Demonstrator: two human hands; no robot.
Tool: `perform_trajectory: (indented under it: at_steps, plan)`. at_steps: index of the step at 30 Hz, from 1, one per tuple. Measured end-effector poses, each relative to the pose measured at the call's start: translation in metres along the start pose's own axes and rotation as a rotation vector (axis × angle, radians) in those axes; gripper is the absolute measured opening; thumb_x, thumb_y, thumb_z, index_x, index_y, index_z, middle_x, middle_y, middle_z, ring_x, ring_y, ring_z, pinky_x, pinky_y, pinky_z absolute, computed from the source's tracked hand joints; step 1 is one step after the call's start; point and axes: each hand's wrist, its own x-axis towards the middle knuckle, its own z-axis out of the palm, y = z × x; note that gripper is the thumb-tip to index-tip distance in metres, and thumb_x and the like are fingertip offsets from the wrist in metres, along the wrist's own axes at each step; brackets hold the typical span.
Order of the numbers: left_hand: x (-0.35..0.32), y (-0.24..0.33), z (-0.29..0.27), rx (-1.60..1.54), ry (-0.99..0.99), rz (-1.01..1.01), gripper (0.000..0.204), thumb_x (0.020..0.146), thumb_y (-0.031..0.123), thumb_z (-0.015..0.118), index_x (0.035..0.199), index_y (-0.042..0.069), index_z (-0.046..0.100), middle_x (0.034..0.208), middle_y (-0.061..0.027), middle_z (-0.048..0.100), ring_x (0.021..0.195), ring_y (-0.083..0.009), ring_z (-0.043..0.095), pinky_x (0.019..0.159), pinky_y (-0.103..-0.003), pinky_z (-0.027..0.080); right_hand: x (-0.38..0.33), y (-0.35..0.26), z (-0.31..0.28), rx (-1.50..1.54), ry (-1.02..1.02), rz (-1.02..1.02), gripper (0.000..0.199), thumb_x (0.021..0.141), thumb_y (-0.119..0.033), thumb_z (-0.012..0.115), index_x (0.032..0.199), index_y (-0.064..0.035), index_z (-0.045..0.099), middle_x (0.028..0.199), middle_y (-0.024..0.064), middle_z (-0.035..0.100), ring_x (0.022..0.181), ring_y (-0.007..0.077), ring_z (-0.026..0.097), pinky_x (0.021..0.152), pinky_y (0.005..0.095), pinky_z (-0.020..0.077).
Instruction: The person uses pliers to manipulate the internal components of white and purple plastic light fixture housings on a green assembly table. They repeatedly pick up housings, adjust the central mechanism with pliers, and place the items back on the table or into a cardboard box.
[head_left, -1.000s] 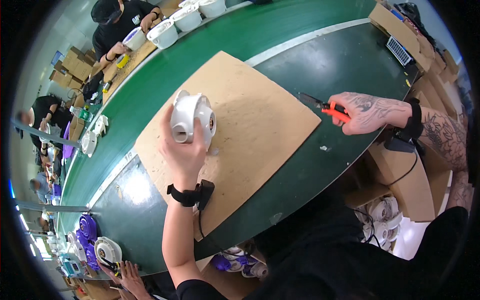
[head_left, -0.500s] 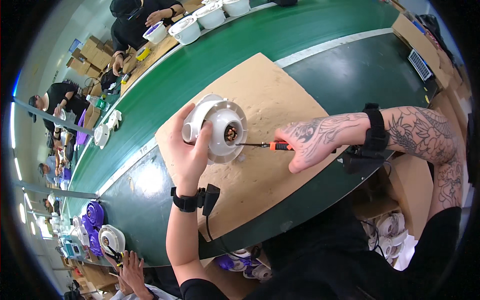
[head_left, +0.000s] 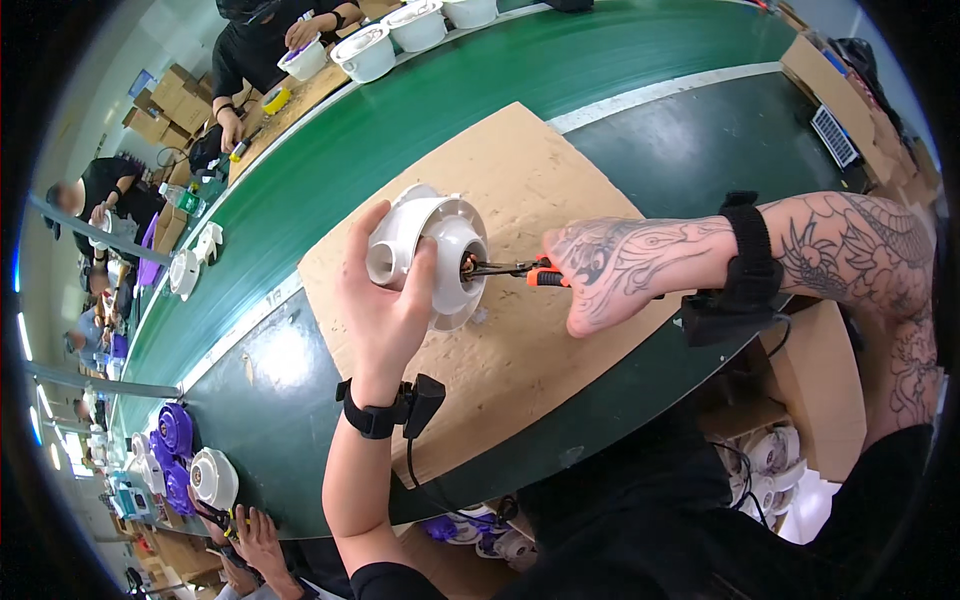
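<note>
My left hand (head_left: 385, 290) grips a white round plastic housing (head_left: 455, 225) and holds it tilted above a cardboard sheet (head_left: 560, 350). Copper-coloured parts (head_left: 468, 266) show in the round opening at the housing's centre. In my right hand (head_left: 605, 275) is a pair of long-nosed pliers (head_left: 530, 272) with orange and black handles. The tips of the pliers reach into that opening, at the copper parts; whether they clamp anything is hidden. Both wrists wear black straps with a small black box.
Beyond the cardboard runs a green conveyor belt (head_left: 400, 140). White tubs (head_left: 365, 55) stand along its far side. Purple housings (head_left: 176, 430) and a white housing (head_left: 214, 478) lie at the left, near a co-worker's hands (head_left: 258, 545) with pliers. Cardboard boxes (head_left: 815, 390) holding white parts sit below right.
The pliers have moved left and up, from beside the opening into it, with their jaws now apart. My left hand has turned the housing a little toward the pliers.
</note>
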Motion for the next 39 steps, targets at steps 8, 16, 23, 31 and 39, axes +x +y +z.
perform_trajectory:
  at_steps: [8, 16, 23, 31, 39]
  plan:
    - [-0.004, 0.005, 0.002, 0.084, 0.032, 0.077, 0.046, 0.081, 0.011, 0.071, 0.123, -0.006, 0.059, 0.104, -0.0196, 0.071, 0.094, -0.0238, 0.071, 0.079, -0.034, 0.056, 0.007, -0.008, 0.002, 0.109, 0.089, 0.013, 0.023, 0.069, -0.011, 0.059, 0.083, 0.0057, 0.064, 0.075, 0.0224, 0.066, 0.075, 0.0312, 0.068, 0.065, 0.0414, 0.053]
    - [-0.003, 0.013, -0.002, 0.198, 0.004, 0.104, 0.048, 0.079, 0.012, 0.074, 0.121, -0.005, 0.06, 0.098, -0.0216, 0.071, 0.089, -0.0281, 0.072, 0.077, -0.035, 0.056, 0.028, 0.008, 0.006, 0.06, 0.031, -0.072, 0.044, 0.068, -0.016, 0.063, 0.104, 0.0085, 0.065, 0.082, 0.023, 0.068, 0.08, 0.0331, 0.069, 0.071, 0.0415, 0.0535]
    - [-0.007, 0.029, 0.014, 0.245, -0.078, 0.124, 0.047, 0.077, 0.013, 0.074, 0.119, -0.003, 0.061, 0.092, -0.0216, 0.071, 0.081, -0.0307, 0.071, 0.073, -0.038, 0.055, -0.012, 0.049, 0.036, 0.032, 0.41, -0.343, 0.034, 0.075, -0.021, 0.063, 0.095, 0.0061, 0.06, 0.081, 0.0214, 0.062, 0.081, 0.0368, 0.062, 0.075, 0.0438, 0.05]
    - [-0.003, 0.023, -0.013, 0.148, -0.147, -0.11, 0.046, 0.078, 0.015, 0.073, 0.119, -0.005, 0.062, 0.098, -0.0203, 0.072, 0.086, -0.0247, 0.072, 0.077, -0.034, 0.056, -0.02, 0.044, 0.055, -0.317, 0.569, -0.569, 0.023, 0.081, -0.013, 0.066, 0.097, 0.0011, 0.059, 0.082, 0.0211, 0.061, 0.075, 0.0363, 0.065, 0.069, 0.0454, 0.0512]
    - [0.017, 0.005, -0.033, -0.031, -0.224, -0.307, 0.046, 0.083, 0.017, 0.073, 0.12, -0.007, 0.062, 0.096, -0.0149, 0.071, 0.083, -0.0173, 0.069, 0.075, -0.029, 0.055, -0.008, 0.042, 0.05, -0.007, 0.403, -0.483, 0.026, 0.081, -0.013, 0.066, 0.1, 0.0023, 0.058, 0.084, 0.0225, 0.061, 0.078, 0.0372, 0.065, 0.07, 0.0455, 0.0514]
